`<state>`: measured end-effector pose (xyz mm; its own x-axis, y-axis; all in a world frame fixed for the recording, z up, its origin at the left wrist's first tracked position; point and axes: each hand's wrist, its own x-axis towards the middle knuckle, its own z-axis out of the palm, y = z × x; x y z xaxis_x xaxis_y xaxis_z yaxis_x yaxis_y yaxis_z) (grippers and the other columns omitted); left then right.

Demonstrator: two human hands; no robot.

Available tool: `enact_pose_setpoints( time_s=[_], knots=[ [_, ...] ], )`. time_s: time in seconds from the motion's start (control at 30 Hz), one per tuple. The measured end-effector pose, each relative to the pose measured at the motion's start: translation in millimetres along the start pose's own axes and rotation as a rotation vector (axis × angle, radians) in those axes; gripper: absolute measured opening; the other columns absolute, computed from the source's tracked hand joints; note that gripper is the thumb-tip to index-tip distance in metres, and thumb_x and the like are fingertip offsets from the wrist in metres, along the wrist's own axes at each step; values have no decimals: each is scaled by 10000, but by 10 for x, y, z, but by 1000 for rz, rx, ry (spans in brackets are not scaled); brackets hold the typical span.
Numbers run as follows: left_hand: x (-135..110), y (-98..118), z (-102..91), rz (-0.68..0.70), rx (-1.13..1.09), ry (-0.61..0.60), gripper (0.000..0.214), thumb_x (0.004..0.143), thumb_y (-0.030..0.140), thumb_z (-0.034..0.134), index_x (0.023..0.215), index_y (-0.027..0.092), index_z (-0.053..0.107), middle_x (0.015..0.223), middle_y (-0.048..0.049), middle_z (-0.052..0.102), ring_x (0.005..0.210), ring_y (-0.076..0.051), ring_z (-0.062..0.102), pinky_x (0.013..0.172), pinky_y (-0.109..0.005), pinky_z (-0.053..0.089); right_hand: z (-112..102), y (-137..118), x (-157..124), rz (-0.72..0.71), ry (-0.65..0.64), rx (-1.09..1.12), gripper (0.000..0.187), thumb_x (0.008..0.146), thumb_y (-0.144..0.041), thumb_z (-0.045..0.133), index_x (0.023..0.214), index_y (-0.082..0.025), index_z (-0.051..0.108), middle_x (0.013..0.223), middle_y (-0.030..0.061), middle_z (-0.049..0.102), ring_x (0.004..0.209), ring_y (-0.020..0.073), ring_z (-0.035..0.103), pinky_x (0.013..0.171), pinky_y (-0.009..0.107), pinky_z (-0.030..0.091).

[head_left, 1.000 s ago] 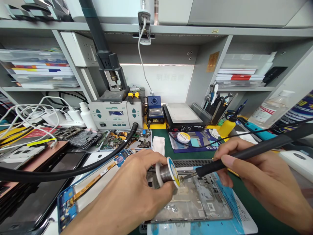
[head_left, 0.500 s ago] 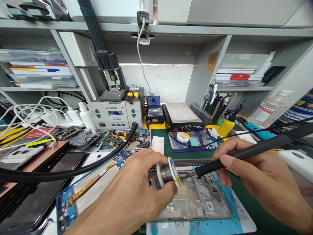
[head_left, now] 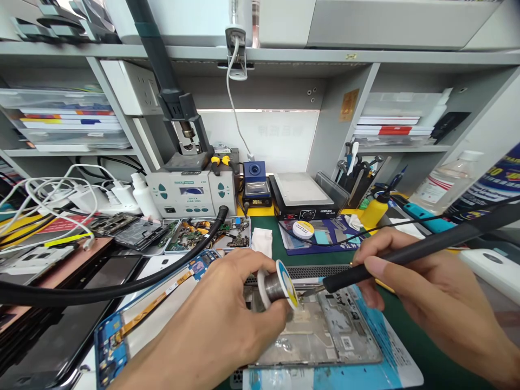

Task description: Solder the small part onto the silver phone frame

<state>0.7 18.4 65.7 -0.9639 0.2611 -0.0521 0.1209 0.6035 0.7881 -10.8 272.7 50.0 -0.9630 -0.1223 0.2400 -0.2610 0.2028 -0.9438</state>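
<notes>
My left hand (head_left: 219, 319) is closed round a small spool of solder wire (head_left: 279, 286) with a yellow and blue end disc. It holds the spool just above an opened phone frame (head_left: 325, 336) lying on a blue mat. My right hand (head_left: 426, 292) grips a black soldering iron (head_left: 406, 252) like a pen. The iron's tip (head_left: 311, 291) points left and meets the spool's wire over the upper part of the frame.
A grey hot-air station (head_left: 190, 192), a small blue soldering station (head_left: 255, 187) and a black heating plate (head_left: 303, 195) stand at the back. A thick black hose (head_left: 122, 290) crosses the left side. A parts tray (head_left: 203, 233), circuit boards, tool cup (head_left: 357, 173) and yellow bottle (head_left: 374, 208) surround the mat.
Hardly anything has moved. The view has tilted slightly, and both hands stay with the spool and iron tip over the same spot on the frame.
</notes>
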Motion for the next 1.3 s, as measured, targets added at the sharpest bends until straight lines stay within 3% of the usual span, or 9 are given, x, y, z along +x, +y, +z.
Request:
enact_pose_setpoints(
  time_s=[0.2, 0.3, 0.4, 0.53, 0.63, 0.8, 0.97, 1.13, 1.3],
  knots=[
    [-6, -56, -28, -54, -182, -19, 157, 883, 345, 657, 1012, 274, 711, 812, 55, 678, 670, -133, 550, 548, -209, 392, -22, 22, 73, 58, 11, 127, 218, 920, -426, 726, 826, -232, 691, 563, -49, 623, 470, 115, 597, 457, 194, 479],
    [16, -98, -90, -10, -313, -2, 264, 892, 374, 698, 1131, 266, 724, 926, 22, 715, 884, -183, 622, 733, -235, 466, -46, 26, 108, 90, 11, 195, 242, 898, -448, 743, 819, -226, 687, 568, -34, 654, 454, 128, 604, 426, 201, 474],
    [37, -120, -143, 19, -624, -29, 312, 869, 356, 765, 1156, 233, 749, 1053, -16, 749, 1051, -212, 645, 915, -262, 475, -50, 21, 134, 120, 77, 170, 294, 882, -495, 747, 847, -205, 708, 541, -2, 677, 425, 144, 588, 413, 227, 477],
    [62, -75, -120, -57, -1017, -77, 318, 732, 275, 884, 995, 119, 794, 960, -90, 756, 821, -172, 646, 698, -250, 537, 8, -17, 156, 62, 185, 151, 416, 848, -536, 770, 1089, -199, 737, 636, 37, 741, 461, 169, 614, 380, 237, 478],
    [85, -22, -37, -72, -1146, -68, 373, 660, 267, 935, 959, 86, 805, 864, -101, 739, 720, -153, 631, 628, -259, 560, 108, -112, 145, 19, 209, 201, 390, 849, -511, 778, 1104, -218, 741, 731, 47, 770, 477, 160, 635, 402, 246, 512],
    [109, 15, 94, -27, -1182, -26, 397, 614, 317, 979, 917, 115, 819, 814, -79, 731, 680, -138, 634, 560, -231, 556, 298, -266, 71, 53, 121, 252, 330, 844, -482, 789, 1074, -247, 761, 706, 16, 744, 528, 166, 652, 404, 229, 497],
    [130, 0, 161, -30, -1165, -20, 458, 556, 373, 1008, 894, 126, 823, 748, -47, 710, 654, -123, 617, 545, -224, 555, 393, -256, 6, 101, 49, 234, 396, 765, -408, 856, 1117, -256, 759, 963, 60, 801, 527, 132, 636, 402, 211, 478],
    [137, -19, 242, -2, -1108, -9, 470, 540, 412, 1006, 869, 133, 820, 802, -57, 727, 695, -141, 628, 540, -226, 552, 425, -305, -40, 32, 93, 208, 310, 772, -407, 837, 1043, -265, 785, 791, 15, 767, 498, 125, 602, 413, 209, 496],
    [140, -68, 290, 4, -1095, -74, 494, 564, 425, 992, 898, 109, 812, 757, -43, 683, 666, -129, 600, 560, -234, 537, 413, -324, -33, -15, 74, 149, 285, 755, -436, 845, 963, -251, 783, 718, 17, 733, 496, 138, 600, 392, 205, 481]
  ],
)
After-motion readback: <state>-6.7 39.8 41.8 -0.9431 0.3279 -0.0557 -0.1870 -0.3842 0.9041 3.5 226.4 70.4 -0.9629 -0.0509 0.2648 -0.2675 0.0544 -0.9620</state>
